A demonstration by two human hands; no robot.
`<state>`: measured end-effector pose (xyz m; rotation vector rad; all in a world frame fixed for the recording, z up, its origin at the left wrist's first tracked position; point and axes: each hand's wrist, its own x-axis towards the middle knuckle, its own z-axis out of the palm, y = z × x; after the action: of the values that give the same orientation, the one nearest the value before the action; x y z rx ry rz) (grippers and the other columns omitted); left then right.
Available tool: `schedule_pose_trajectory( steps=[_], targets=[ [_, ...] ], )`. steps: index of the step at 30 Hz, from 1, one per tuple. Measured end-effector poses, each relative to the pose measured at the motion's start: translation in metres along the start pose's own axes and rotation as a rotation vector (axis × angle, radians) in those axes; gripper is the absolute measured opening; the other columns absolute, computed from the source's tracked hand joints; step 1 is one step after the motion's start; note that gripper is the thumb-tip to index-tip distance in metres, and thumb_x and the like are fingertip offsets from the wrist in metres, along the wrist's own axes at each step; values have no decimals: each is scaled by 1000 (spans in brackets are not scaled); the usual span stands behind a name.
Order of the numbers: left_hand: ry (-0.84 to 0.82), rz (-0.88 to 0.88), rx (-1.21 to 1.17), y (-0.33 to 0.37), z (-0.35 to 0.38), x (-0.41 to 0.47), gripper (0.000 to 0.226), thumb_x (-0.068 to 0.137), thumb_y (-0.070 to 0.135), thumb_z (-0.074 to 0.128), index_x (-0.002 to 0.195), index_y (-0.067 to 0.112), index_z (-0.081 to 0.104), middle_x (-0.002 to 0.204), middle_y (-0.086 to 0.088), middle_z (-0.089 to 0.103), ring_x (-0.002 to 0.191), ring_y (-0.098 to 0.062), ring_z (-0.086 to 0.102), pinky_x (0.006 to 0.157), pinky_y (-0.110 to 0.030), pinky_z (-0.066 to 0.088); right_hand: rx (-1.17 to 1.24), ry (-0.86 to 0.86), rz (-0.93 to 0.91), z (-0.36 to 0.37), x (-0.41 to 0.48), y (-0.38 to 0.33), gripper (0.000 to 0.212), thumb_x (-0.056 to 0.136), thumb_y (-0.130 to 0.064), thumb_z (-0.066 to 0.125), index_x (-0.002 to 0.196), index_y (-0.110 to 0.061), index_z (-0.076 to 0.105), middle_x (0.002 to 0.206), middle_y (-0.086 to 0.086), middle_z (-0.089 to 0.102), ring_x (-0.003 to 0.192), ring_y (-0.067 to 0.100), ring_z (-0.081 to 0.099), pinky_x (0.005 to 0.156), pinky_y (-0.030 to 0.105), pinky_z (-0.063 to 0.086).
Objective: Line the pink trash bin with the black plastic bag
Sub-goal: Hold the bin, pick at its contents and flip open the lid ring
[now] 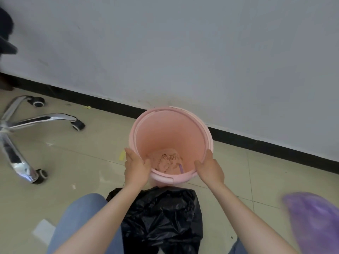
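Note:
The pink trash bin (170,131) stands upright on the tiled floor near the wall, with dirt stains and a small purple scrap at its bottom. A separate pink ring sits around its top rim. My left hand (136,167) grips the near left part of the rim, thumb inside. On the near right side my right hand (210,168) holds the rim the same way. The black plastic bag (161,215) lies crumpled between my knees, just in front of the bin, with neither hand on it.
A chrome swivel-chair base (27,123) with black castors stands at the left. A purple plastic bag (315,219) lies at the lower right. The white wall with a black skirting board (256,140) runs right behind the bin. Small paper scraps lie on the floor.

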<state>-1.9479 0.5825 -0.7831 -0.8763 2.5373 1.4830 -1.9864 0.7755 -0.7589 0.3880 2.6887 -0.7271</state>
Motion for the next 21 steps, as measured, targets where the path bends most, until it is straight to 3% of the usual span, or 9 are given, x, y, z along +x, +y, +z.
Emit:
schedule_pose_trajectory(
  steps=[3,7,8,10,12,14,17,21],
  targets=[
    [-31,-49,77,2,7,-12,83,91,28,45,141,2,-17,156,-14,7,134,-37,28,107,-47,34,65,-5,-4,-1,-3,1,69,86,-31,53,140,-21,12,117,23,50,86,34,53,65,31,38],
    [-31,-97,-29,7,11,-17,86,92,32,45,140,7,-21,152,-20,14,129,-37,36,100,-42,36,119,-47,22,3,-5,-5,77,87,-18,51,144,-26,0,124,24,45,93,40,59,68,33,51],
    [-19,-108,-105,9,10,-17,84,92,30,44,141,10,-21,150,-23,17,126,-38,39,98,-40,37,120,-68,25,1,-4,-8,77,87,-17,48,144,-25,-2,123,23,48,87,38,62,60,28,52],
    [10,-117,-187,11,9,-16,80,93,29,42,142,12,-20,147,-26,19,122,-39,41,96,-38,37,89,-122,3,-4,-2,-11,73,90,-16,41,144,-22,-7,116,18,56,61,30,62,34,15,40],
    [4,-120,-176,12,8,-14,78,94,32,39,142,12,-19,147,-27,18,121,-39,43,94,-37,37,38,-160,-14,-12,-2,-10,72,90,-16,39,144,-21,-8,111,14,58,47,23,56,24,12,30],
    [-16,-124,-150,13,8,-13,76,95,36,35,142,12,-20,149,-28,17,122,-39,43,94,-36,37,-85,-178,-17,-18,-2,-10,74,90,-21,39,143,-20,-12,119,15,57,54,23,55,31,13,36],
    [-30,-123,-183,14,6,-11,72,96,35,31,141,9,-19,150,-24,20,129,-37,38,102,-38,34,-363,-143,-11,-21,1,-9,78,90,-33,38,142,-18,-18,115,11,62,75,26,61,57,26,43],
    [-13,-106,-276,9,-1,-4,69,95,25,41,145,8,-3,146,-19,35,128,-36,42,107,-43,37,-391,-121,-28,-22,6,-6,84,89,-35,43,142,-10,-17,118,13,61,98,29,62,67,30,42]
  ],
)
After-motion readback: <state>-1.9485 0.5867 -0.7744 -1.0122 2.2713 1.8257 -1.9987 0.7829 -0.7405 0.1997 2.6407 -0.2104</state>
